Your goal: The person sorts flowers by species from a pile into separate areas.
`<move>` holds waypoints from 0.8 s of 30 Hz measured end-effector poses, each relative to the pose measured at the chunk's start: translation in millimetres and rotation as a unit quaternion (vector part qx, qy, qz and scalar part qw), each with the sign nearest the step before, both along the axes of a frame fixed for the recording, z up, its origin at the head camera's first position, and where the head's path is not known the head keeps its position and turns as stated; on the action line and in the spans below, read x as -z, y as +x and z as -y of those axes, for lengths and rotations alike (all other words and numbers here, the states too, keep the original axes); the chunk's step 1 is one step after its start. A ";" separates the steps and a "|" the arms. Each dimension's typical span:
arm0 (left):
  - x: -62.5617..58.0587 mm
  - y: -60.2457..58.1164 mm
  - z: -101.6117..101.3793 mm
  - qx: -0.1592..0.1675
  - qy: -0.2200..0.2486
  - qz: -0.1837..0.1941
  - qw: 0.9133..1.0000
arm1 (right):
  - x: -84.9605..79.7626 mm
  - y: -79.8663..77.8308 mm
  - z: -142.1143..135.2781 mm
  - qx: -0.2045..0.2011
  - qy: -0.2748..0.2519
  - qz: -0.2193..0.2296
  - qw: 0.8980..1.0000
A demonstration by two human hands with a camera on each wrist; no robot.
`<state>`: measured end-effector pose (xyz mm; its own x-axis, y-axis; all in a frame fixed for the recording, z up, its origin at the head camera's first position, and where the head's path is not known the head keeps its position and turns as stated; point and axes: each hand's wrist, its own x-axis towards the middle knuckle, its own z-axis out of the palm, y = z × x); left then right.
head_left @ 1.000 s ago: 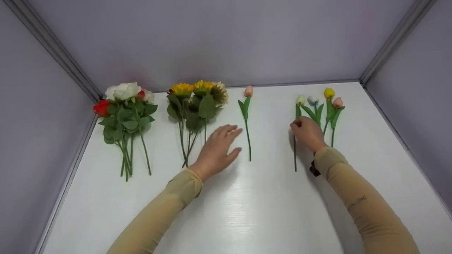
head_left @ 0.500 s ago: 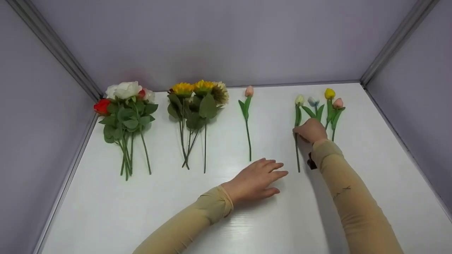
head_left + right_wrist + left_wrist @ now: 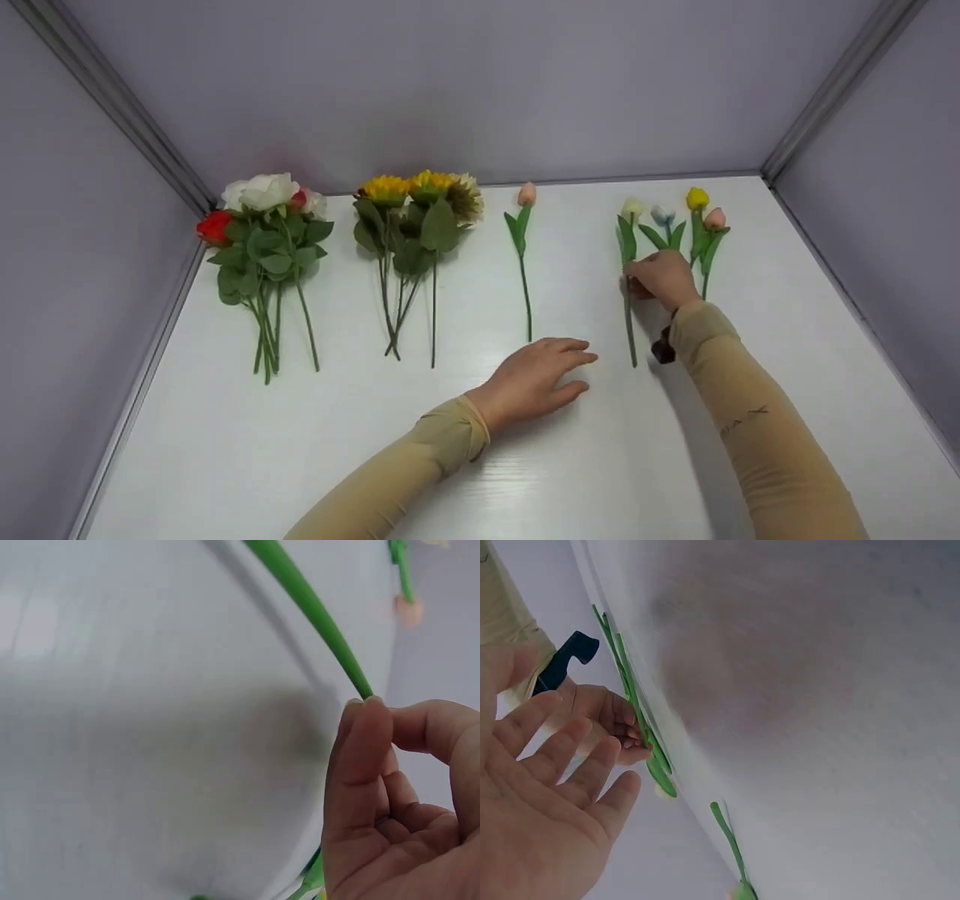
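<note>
My right hand (image 3: 664, 277) pinches the green stem of a white tulip (image 3: 632, 206) between thumb and fingertips. In the right wrist view that stem (image 3: 319, 615) stands a little off the table, its shadow beside it. To the right of it lie a pale blue tulip (image 3: 663, 215), a yellow tulip (image 3: 697, 199) and a pink tulip (image 3: 715, 218), their stems partly hidden by the hand. My left hand (image 3: 534, 379) is spread over the table and holds nothing, just below the stem end of a lone peach tulip (image 3: 527, 194).
A bunch of white and red roses (image 3: 266, 193) lies at the left of the white table (image 3: 480, 495). Several sunflowers (image 3: 386, 189) lie between the roses and the peach tulip. Grey walls (image 3: 480, 90) enclose the back and sides.
My left hand has moved right and nearer the front, from beside the peach tulip to below its stem. The white tulip, in my right hand, has tipped slightly left at its bloom.
</note>
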<state>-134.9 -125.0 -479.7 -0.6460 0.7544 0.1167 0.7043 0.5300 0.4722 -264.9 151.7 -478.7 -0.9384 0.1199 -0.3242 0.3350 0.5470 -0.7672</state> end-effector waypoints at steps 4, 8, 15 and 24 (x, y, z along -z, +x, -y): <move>-3.7 -3.9 6.1 -0.080 0.078 0.110 0.988 | -10.3 1.6 13.3 0.016 -0.104 -0.020 0.994; -4.9 -7.4 10.4 -0.151 0.169 0.226 0.947 | -19.8 7.9 35.1 0.012 -0.199 -0.038 0.979; -2.4 -10.7 17.8 -0.198 0.227 0.291 0.908 | -33.3 25.7 71.6 -0.031 -0.303 -0.055 0.951; 0.5 -6.1 26.1 -0.204 0.311 0.373 0.850 | -33.2 41.8 94.6 -0.066 -0.324 -0.081 0.940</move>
<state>-141.0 -151.0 -480.2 -0.9083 0.3918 -0.1466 -0.0973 0.1430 0.9849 -223.2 57.1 -445.4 -0.9744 -0.1754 -0.1405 0.1470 -0.0247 -0.9888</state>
